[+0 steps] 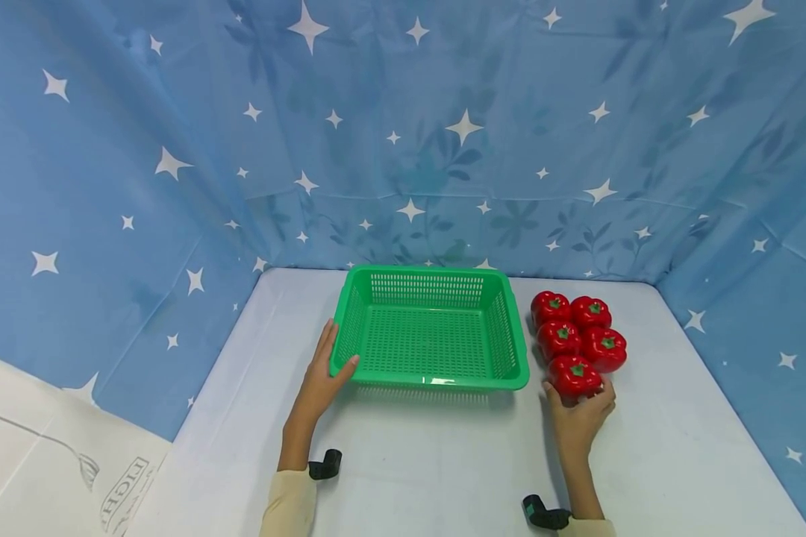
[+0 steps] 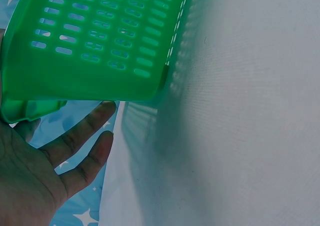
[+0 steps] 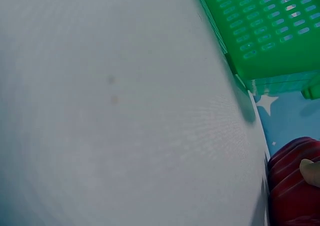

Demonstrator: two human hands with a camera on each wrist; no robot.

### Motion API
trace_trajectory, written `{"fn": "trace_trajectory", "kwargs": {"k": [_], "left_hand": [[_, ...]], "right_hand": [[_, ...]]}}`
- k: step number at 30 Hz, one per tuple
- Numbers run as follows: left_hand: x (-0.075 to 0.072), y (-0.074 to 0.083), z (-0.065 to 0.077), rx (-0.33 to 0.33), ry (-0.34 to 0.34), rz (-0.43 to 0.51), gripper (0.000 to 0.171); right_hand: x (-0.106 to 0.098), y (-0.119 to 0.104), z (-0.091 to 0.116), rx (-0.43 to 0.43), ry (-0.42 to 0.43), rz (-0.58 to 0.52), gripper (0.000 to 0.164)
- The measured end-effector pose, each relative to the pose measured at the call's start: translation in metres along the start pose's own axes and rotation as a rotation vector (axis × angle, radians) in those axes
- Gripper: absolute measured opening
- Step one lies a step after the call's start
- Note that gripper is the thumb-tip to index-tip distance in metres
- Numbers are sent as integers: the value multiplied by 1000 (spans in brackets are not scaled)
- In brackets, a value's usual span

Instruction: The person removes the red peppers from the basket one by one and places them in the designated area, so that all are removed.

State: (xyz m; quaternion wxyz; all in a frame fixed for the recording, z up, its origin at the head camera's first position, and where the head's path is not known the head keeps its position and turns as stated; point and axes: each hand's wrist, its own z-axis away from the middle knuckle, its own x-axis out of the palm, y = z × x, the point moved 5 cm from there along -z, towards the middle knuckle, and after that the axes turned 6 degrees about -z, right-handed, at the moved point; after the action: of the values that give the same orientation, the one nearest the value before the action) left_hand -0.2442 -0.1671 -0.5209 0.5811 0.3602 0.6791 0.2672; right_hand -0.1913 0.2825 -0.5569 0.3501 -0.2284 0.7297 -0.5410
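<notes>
A green plastic basket (image 1: 430, 382) with slotted walls stands on the white table. My left hand (image 1: 318, 384) is at its front left corner, thumb by the front rim and fingers along the left side. In the left wrist view, fairly straight, spread fingers (image 2: 82, 158) of that hand lie beside the basket wall (image 2: 100, 76). To the right of the basket, several red bell peppers sit close together. My right hand (image 1: 578, 425) grips the nearest red bell pepper (image 1: 573, 373) between thumb and fingers. Only the thumb (image 3: 311, 172) shows on the pepper (image 3: 292, 198) in the right wrist view.
Other red bell peppers (image 1: 604, 349) touch the gripped one from behind. A blue curtain (image 1: 376, 156) with white stars hangs along the table's back and sides. Black wrist-worn devices (image 1: 325, 464) are on both forearms. White table surface (image 1: 430, 462) lies in front of the basket.
</notes>
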Motion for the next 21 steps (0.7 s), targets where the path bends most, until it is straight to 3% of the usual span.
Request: {"fn": "trace_trajectory", "kwargs": {"k": [13,21], "left_hand": [[1,0,0,7,4,-5,82],[1,-1,0,3,4,2,83]], "right_hand": [[-2,-2,4,-14,-9,-29,100],[-5,-3,8,26,-2,8,100]]}}
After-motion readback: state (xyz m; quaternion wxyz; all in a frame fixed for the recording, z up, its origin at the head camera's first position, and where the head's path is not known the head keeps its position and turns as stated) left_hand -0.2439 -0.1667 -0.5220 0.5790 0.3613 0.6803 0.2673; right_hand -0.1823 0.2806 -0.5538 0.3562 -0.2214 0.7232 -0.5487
